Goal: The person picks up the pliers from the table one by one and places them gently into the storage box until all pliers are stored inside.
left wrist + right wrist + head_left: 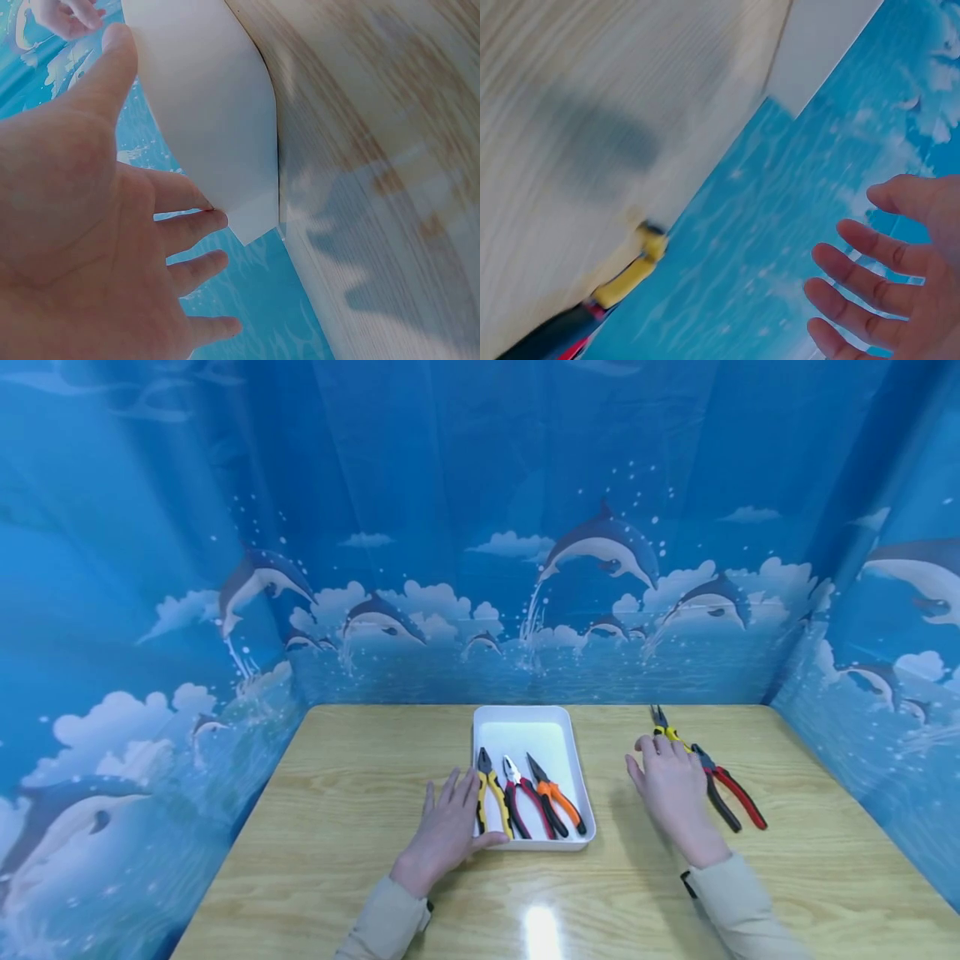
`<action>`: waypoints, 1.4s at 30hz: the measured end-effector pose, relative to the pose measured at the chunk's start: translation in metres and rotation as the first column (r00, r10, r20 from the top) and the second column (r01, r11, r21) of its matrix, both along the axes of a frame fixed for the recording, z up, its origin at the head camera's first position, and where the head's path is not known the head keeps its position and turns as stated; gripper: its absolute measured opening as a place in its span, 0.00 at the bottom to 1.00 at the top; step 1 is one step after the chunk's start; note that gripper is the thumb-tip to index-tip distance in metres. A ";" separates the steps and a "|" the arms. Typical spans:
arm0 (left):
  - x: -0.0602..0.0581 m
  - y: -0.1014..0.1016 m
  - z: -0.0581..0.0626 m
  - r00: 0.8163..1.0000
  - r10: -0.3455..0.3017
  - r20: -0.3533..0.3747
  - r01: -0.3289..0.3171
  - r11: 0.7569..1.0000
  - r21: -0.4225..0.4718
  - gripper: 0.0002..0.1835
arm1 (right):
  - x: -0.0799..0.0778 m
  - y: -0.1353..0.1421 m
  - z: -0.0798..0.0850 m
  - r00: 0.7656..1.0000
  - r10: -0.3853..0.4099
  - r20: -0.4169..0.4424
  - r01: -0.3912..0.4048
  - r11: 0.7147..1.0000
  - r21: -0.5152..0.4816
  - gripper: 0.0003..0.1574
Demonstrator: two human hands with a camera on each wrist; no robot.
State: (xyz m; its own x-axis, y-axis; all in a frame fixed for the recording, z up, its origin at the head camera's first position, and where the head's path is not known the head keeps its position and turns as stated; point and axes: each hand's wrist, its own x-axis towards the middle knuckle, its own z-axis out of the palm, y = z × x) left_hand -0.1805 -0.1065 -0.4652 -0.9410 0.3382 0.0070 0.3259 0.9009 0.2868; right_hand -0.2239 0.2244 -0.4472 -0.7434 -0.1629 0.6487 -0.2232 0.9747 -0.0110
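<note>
Against the left wall of a white tray (525, 732) rests my left hand (444, 839), its thumb over the near edge. In the left wrist view its fingers are spread, some touching the tray's side (214, 112). Inside lie yellow-and-black pliers (485, 765), red-and-black pliers with a silver head (512, 769) and orange-and-black long-nose pliers (550, 788). My right hand (677, 797) hovers over yellow-handled long-nose pliers (660, 718), hiding part of them. Its fingers are loosely bent with nothing in them in the right wrist view. Red-and-black pliers (741, 792) lie beside it.
The wooden table (360, 777) extends to both sides of the tray. A blue curtain (465, 527) printed with dolphins stands along the back and both sides. A light reflection shows on the table's near part.
</note>
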 end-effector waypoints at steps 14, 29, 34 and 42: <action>0.002 -0.001 0.000 1.000 -0.013 -0.016 0.013 1.000 0.000 0.54 | -0.001 0.082 -0.017 0.978 -0.111 0.177 0.115 0.993 -0.012 0.26; 0.000 -0.001 -0.001 1.000 -0.010 -0.015 0.010 1.000 -0.004 0.54 | -0.003 0.120 -0.021 0.716 -0.245 0.654 0.272 0.960 0.061 0.41; 0.000 -0.001 -0.001 1.000 -0.008 -0.020 0.008 1.000 -0.003 0.54 | -0.007 0.125 -0.021 0.616 -0.250 0.747 0.293 0.953 0.077 0.41; 0.001 0.000 -0.001 1.000 0.003 -0.011 -0.003 1.000 -0.008 0.55 | -0.011 0.130 -0.020 0.562 -0.251 0.788 0.290 0.952 0.097 0.43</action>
State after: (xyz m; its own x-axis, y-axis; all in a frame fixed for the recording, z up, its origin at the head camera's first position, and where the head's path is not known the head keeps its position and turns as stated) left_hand -0.1800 -0.1068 -0.4657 -0.9420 0.3353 0.0144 0.3260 0.9041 0.2763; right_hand -0.2353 0.3544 -0.4671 -0.9675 0.1449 -0.2073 0.1660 0.9821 -0.0884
